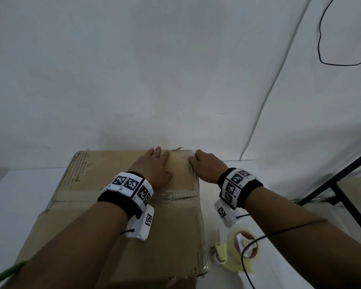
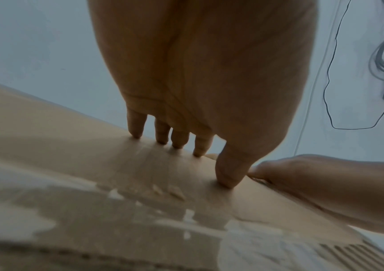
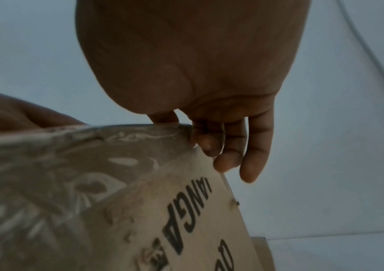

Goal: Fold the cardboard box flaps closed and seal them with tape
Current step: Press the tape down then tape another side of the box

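Observation:
A worn cardboard box (image 1: 165, 226) lies on the white table (image 1: 19, 205) with its top flaps folded down and old clear tape along the middle seam. My left hand (image 1: 162, 162) lies flat on the far flap, and its straight fingers (image 2: 179, 139) press near the far edge of the box (image 2: 82, 165). My right hand (image 1: 194, 160) grips the far right corner, thumb on top and fingers (image 3: 230, 155) curled down the printed side of the box (image 3: 175, 210). A roll of clear tape (image 1: 245, 245) lies on the table, right of the box.
A pale yellow cutter (image 1: 220, 250) lies beside the tape roll. A white wall rises just behind the box, with a black cable (image 1: 321, 49) hanging on it. A black metal frame (image 1: 342, 184) stands at the right. A green cord (image 1: 6, 272) crosses the lower left.

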